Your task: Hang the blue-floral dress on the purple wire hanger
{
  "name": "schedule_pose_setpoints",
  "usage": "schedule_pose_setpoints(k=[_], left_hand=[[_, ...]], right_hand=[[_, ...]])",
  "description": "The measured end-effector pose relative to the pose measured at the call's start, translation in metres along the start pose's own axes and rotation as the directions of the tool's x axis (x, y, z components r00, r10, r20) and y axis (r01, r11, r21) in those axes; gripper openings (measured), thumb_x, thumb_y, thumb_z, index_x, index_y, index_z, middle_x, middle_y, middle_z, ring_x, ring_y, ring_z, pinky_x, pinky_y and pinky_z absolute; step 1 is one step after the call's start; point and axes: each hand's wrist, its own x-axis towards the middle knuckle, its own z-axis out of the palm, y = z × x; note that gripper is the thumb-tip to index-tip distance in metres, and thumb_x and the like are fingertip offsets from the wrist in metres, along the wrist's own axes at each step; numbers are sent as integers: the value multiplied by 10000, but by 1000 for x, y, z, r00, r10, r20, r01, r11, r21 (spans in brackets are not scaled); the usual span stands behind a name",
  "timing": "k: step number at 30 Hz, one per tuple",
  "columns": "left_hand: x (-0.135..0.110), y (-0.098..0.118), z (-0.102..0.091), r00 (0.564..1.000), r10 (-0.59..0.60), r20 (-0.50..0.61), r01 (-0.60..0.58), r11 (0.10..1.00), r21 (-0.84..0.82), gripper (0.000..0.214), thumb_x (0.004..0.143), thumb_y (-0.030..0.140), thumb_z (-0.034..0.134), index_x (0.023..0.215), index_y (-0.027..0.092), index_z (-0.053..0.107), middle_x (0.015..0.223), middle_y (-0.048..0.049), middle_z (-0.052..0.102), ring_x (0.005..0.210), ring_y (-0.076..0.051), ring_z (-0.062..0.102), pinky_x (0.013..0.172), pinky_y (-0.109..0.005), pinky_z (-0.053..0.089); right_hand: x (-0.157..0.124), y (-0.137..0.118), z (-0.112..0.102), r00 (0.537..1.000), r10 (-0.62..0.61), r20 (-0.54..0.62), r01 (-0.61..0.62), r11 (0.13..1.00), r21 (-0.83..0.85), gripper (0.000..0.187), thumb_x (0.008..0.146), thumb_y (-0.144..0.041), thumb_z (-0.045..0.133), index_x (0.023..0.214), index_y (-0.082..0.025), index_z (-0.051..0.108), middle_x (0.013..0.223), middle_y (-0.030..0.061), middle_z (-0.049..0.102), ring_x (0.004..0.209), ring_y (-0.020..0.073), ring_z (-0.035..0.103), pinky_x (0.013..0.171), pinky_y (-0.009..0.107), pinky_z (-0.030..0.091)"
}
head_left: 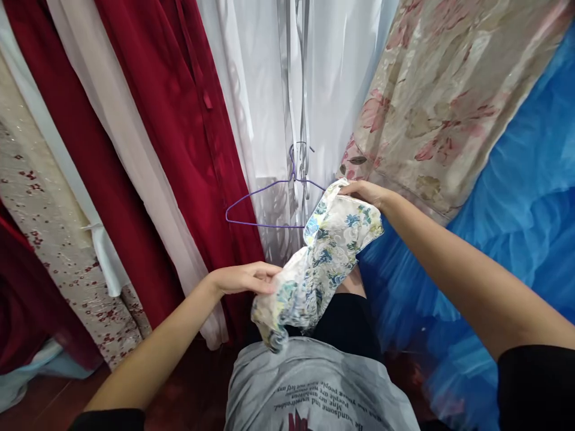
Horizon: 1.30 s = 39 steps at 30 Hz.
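Observation:
A white floral garment (pixel 332 251) with blue and yellow flowers hangs bunched and slanted in front of me. My right hand (pixel 366 193) pinches its upper edge, the fingertips partly tucked into the cloth. Lower down, my left hand (pixel 247 278) is closed at the garment's left edge, thumb and fingers on the fabric, slightly blurred. Behind it is a purple wire hanger (pixel 265 225), hook upward; its left half shows and the garment hides its right half. Whether the cloth is on the hanger I cannot tell.
Long dark red dresses (pixel 175 120) and a pale pink one (pixel 117 114) hang at the left. White fabric with grey ribbons (pixel 294 78) hangs ahead. A beige floral dress (pixel 431 108) and blue tulle (pixel 512 197) crowd the right. Dark red floor (pixel 175 383) shows below.

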Motion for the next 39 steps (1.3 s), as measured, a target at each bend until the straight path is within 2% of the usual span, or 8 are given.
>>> schedule_pose_setpoints(k=[4,10,17,23,30,32,35,39], left_hand=[[24,-7,25,985,114,-130,-133,980,-147,312,702,428,842,792,139,765,751,-70,733,637,-167,646,614,-252,502],[30,0,19,739,301,-603,-545,794,-271,338,720,369,834,930,137,706,823,-64,735,696,-170,692,682,-245,558],[-4,-7,-2,970,79,-229,-41,985,166,291,777,321,799,982,153,680,933,-44,716,835,-209,687,686,-255,542],[-2,-12,-10,972,12,-235,52,963,265,341,928,449,616,1059,148,709,1068,-79,728,984,-246,666,841,-315,519],[5,11,7,640,381,-667,-382,911,154,285,741,302,802,888,177,592,800,11,625,706,-135,590,649,-223,453],[2,17,6,621,453,-639,-336,891,305,290,730,311,805,829,171,571,750,21,580,668,-123,543,620,-218,413],[-8,21,-7,688,544,-480,-94,724,684,257,788,367,750,759,169,588,728,14,562,685,-136,515,709,-269,420],[-26,16,-36,818,437,-375,279,269,922,385,874,488,639,636,186,632,656,-5,592,728,-180,549,1005,-438,337]], right_hand=[[-3,-4,16,1000,28,7,-28,999,30,145,668,-138,595,766,-115,700,646,112,729,568,256,696,590,355,580],[-7,-12,23,997,24,67,-26,999,28,211,677,-142,552,822,-143,706,653,84,745,566,239,696,604,321,597],[-12,-12,19,987,155,50,-155,988,-2,252,747,-202,535,888,-117,725,650,102,752,567,257,705,585,339,594],[-9,-14,16,983,179,52,-178,984,-12,255,819,-220,523,933,-130,732,612,72,738,545,238,697,547,322,590],[-13,5,9,981,167,100,-172,984,41,156,907,-256,588,905,-148,701,746,96,774,633,245,740,649,347,638],[-15,12,10,991,119,67,-122,991,51,115,905,-223,600,870,-158,689,704,73,762,590,222,726,596,315,627],[-18,14,12,996,92,17,-93,995,44,114,904,-189,589,840,-158,678,651,61,743,537,199,704,536,277,603],[-22,3,14,990,142,-6,-142,990,6,143,893,-171,554,881,-144,693,662,81,749,546,216,712,534,287,604]])
